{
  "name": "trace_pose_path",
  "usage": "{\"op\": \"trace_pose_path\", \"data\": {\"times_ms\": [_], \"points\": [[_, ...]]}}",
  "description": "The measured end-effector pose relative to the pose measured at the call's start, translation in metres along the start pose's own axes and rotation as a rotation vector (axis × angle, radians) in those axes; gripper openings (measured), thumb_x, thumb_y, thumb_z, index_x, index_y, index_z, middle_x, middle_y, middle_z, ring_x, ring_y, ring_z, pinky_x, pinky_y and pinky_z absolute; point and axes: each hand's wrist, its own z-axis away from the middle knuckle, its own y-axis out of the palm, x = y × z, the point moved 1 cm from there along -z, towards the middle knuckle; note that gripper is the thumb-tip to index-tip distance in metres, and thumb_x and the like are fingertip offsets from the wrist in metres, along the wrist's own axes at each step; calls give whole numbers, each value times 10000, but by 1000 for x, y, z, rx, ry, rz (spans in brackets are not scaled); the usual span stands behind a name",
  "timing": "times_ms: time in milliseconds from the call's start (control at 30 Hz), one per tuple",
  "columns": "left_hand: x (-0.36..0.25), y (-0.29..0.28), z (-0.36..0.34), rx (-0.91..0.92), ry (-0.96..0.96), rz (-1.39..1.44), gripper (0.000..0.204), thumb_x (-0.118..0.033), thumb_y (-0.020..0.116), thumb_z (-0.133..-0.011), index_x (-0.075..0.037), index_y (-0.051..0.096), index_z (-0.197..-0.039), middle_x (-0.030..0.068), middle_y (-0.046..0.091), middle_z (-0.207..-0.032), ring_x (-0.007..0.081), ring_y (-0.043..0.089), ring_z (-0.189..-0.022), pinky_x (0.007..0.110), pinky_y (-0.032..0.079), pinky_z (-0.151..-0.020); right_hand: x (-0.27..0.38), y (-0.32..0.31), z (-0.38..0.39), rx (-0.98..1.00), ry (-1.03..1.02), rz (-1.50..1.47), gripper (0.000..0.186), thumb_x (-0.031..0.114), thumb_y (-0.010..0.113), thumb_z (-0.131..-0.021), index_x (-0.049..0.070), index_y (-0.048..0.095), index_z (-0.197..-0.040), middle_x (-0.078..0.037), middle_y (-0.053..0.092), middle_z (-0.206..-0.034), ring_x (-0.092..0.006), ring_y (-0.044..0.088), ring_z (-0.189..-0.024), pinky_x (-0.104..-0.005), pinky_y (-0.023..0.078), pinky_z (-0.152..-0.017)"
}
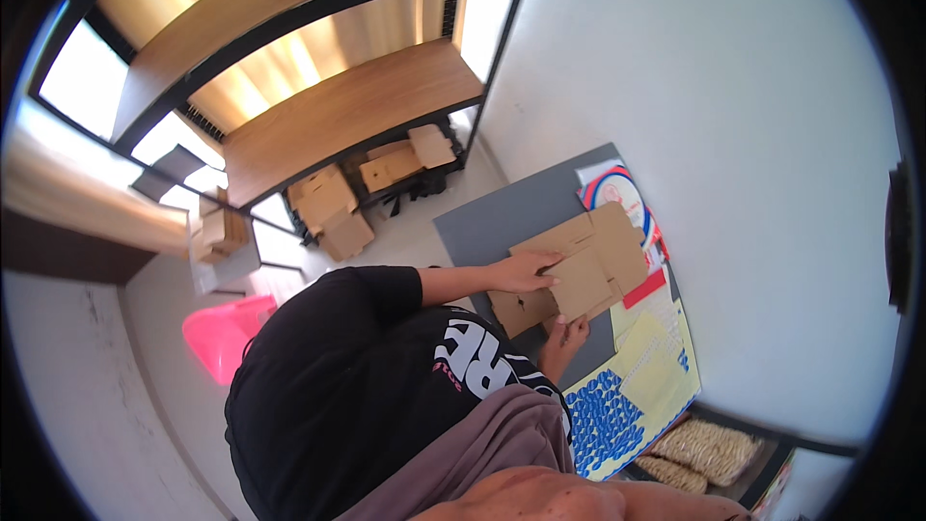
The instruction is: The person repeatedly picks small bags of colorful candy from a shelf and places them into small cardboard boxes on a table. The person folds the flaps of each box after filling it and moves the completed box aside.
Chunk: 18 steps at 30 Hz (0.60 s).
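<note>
A brown cardboard box (pixel 617 256), unfolded with one panel standing or folded over, lies on the grey tabletop (pixel 482 229). My left hand (pixel 526 272) grips its left part, the thumb and fingertips at the edge of a squarish panel (pixel 581 285). Lower down, my right hand (pixel 569 333) pinches the near edge of that panel. Some of its fingers are hidden under the cardboard. A round slot shows in the flap by my left forearm.
Beside the box lie red, white and blue printed packages (pixel 622 198) and yellow sheets (pixel 646 357) with blue oval stickers (pixel 603 415). More cardboard boxes (pixel 323 203) sit below a wooden shelf (pixel 357 111). A pink chair (pixel 227 333) stands left; a white wall (pixel 772 183) borders the table.
</note>
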Motion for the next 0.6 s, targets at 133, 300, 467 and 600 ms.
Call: {"op": "trace_pose_path", "data": {"times_ms": [133, 300, 467, 600], "points": [[-31, -4, 36, -63, -127, 156, 669, -360, 586, -987, -59, 344, -1534, 201, 479, -1464, 318, 527, -1289, 373, 455, -1029, 34, -21, 4, 118, 29, -392, 626, 303, 490, -1052, -100, 301, -1493, -268, 342, -1496, -350, 391, -1366, -433, 336, -1114], [-46, -2, 89, -250, -199, 231, 683, -375, 603, -982, -126, 331, -1556, 165, 569, -1307, 283, 592, -1178, 374, 474, -984, 36, -18, 10, 271, 65, -593, 577, 256, 506, -1056, -63, 331, -1504, -190, 431, -1428, -271, 508, -1247, -361, 397, -1052], [-31, -9, 154, -420, -228, 168, 708, -357, 663, -957, -153, 344, -1555, 150, 593, -1241, 259, 626, -1111, 368, 486, -969, 59, -4, 25, 436, 6, -484, 539, 237, 535, -1045, -48, 400, -1482, -157, 525, -1334, -214, 565, -1150, -310, 464, -963], [-30, -23, 207, -556, -198, 295, 731, -387, 687, -935, -134, 370, -1544, 162, 596, -1162, 258, 627, -1065, 362, 488, -945, 92, 19, 51, 483, -92, -519, 541, 215, 551, -1035, -32, 398, -1490, -155, 534, -1340, -197, 573, -1130, -305, 489, -935]]}}
